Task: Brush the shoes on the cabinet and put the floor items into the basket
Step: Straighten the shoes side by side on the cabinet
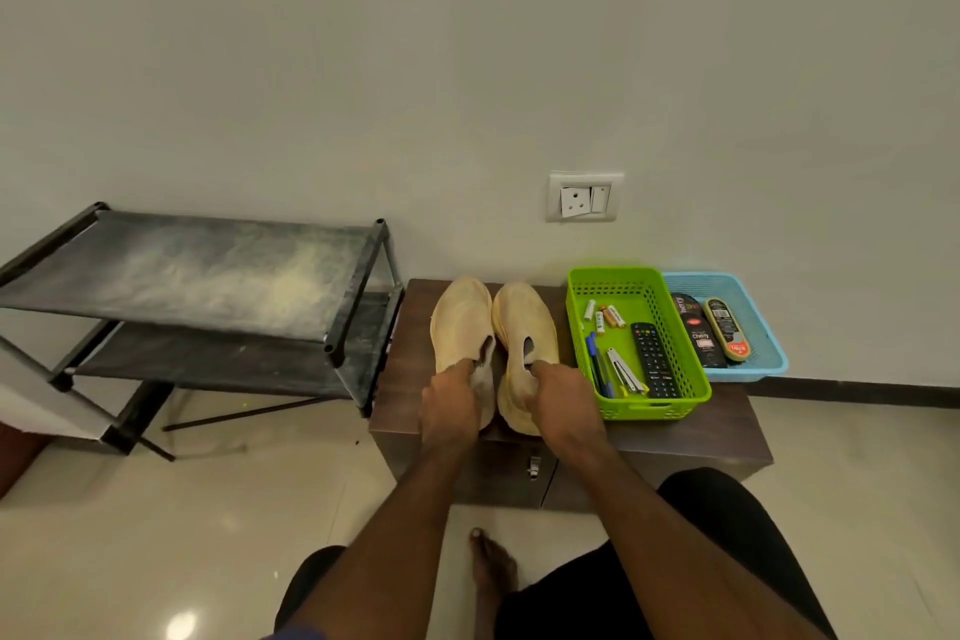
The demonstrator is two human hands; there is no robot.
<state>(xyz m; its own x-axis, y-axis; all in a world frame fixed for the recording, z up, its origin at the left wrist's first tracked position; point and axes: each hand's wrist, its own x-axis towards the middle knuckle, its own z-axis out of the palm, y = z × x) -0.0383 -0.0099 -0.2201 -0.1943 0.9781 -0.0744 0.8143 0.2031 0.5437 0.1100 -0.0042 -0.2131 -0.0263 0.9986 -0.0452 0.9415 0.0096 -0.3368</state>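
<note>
Two pale yellow slip-on shoes stand side by side on the brown cabinet [727, 426], toes toward the wall. My left hand [449, 408] grips the heel opening of the left shoe [460, 317]. My right hand [563, 405] grips the heel opening of the right shoe [522, 322]. To their right sits a green basket [691, 379] holding a black remote [652, 359], batteries [605, 316], pens and a stapler. Behind it, a blue basket [763, 322] holds a shoe brush [727, 327] and a dark polish pack [696, 333].
A dusty black two-tier shoe rack [208, 276] stands left of the cabinet against the wall. A wall socket [583, 197] is above the shoes. Glossy tiled floor [156, 535] surrounds the cabinet; my bare foot [491, 566] rests in front of it.
</note>
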